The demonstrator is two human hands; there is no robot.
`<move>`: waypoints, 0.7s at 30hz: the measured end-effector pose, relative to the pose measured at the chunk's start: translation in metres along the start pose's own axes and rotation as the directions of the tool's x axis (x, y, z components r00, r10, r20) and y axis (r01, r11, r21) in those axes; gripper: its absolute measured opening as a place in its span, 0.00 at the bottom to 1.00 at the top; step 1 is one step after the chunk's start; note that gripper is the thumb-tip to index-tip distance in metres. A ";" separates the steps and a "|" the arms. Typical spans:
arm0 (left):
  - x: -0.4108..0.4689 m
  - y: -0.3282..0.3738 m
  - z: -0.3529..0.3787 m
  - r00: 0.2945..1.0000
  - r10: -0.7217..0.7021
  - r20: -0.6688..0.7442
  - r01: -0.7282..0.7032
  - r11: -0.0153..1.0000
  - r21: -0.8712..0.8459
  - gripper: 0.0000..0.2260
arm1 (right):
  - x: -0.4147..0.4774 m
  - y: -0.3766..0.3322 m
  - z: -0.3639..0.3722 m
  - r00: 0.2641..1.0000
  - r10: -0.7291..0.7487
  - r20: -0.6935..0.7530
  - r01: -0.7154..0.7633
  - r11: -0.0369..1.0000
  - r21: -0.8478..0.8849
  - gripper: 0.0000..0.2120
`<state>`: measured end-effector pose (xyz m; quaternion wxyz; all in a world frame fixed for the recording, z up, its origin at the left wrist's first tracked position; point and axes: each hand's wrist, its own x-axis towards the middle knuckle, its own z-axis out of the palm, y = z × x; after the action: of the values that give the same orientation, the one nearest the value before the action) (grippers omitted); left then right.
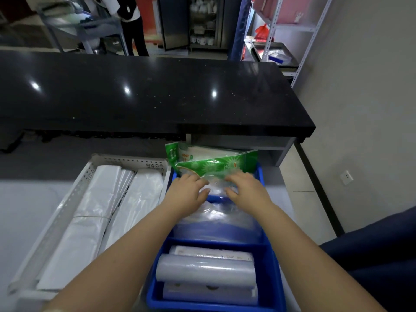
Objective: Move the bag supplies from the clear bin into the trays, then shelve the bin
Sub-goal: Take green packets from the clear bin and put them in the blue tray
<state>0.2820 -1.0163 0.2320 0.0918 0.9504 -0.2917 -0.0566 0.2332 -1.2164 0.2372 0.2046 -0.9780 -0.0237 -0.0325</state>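
Head view — left hand (188, 191), right hand (245, 188) flat, unclenched on clear bags (216, 212) — green packs (211, 161) behind.

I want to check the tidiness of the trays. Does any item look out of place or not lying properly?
Yes. The green packets at the far end of the blue tray lean tilted and rise above its rim, under both hands. The rolls and the white bags lie flat.
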 end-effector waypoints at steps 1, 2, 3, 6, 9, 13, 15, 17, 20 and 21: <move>0.001 0.002 0.001 0.999 -0.011 0.047 0.010 1.000 0.003 0.17 | 0.003 -0.001 0.007 0.990 0.030 0.135 -0.021 0.997 -0.068 0.17; 0.001 0.003 0.003 0.996 -0.015 0.086 0.014 1.000 0.019 0.17 | 0.006 -0.002 0.013 0.970 0.058 0.238 -0.030 0.992 -0.121 0.17; 0.000 0.005 0.007 0.994 -0.013 0.107 0.009 0.999 0.044 0.17 | 0.008 -0.002 0.018 0.950 0.081 0.301 -0.039 0.989 -0.145 0.17; -0.005 0.009 0.015 0.990 -0.031 0.135 0.022 0.997 0.068 0.15 | 0.010 0.002 0.026 0.921 0.118 0.371 -0.065 0.986 -0.152 0.20; -0.008 0.013 0.010 0.994 -0.054 0.094 0.047 0.996 0.072 0.17 | 0.008 0.003 0.018 0.903 0.114 0.414 -0.073 0.991 -0.114 0.21; -0.022 0.014 -0.012 0.990 -0.060 -0.129 0.073 0.993 0.093 0.18 | -0.001 -0.015 -0.006 0.969 0.003 0.248 -0.008 1.000 0.021 0.19; -0.039 0.010 -0.025 0.968 -0.080 -0.237 0.103 0.991 0.088 0.17 | -0.005 -0.038 -0.017 0.967 -0.174 0.189 0.151 0.980 0.130 0.20; -0.061 0.001 -0.039 0.938 -0.135 -0.318 0.168 0.983 0.077 0.16 | -0.006 -0.068 -0.024 0.941 -0.304 0.146 0.279 0.945 0.170 0.20; -0.107 -0.025 -0.058 0.876 -0.293 -0.383 0.325 0.946 0.019 0.17 | -0.007 -0.116 -0.021 0.915 -0.397 0.079 0.387 0.915 0.117 0.19; -0.127 -0.035 -0.063 0.854 -0.337 -0.396 0.371 0.928 0.010 0.17 | -0.010 -0.134 -0.018 0.901 -0.429 0.067 0.423 0.902 0.086 0.19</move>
<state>0.2066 -0.9075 0.2928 0.0947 0.9830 -0.0898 0.1289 0.2146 -1.1011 0.3063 0.2254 -0.9419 -0.2467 -0.0343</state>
